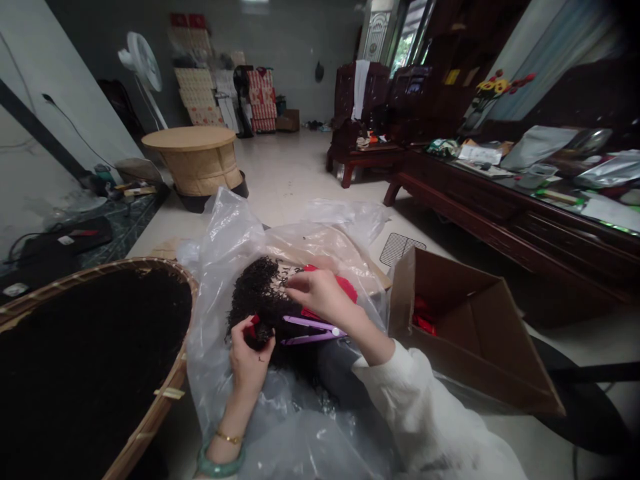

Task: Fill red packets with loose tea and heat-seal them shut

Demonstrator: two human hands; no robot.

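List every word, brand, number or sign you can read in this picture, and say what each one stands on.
No text here can be read.
Red-and-white boxes by the far wall: markings too small and blurred.
Cream patterned boxes: too small and blurred.
White label at the left edge: blurred.
Purple tool: no lettering visible.

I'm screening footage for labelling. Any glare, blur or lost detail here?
Head view: glare streaks the plastic bag; the right hand looks slightly blurred; the basket's dark contents lose nearly all detail; the top right corner falls to black.
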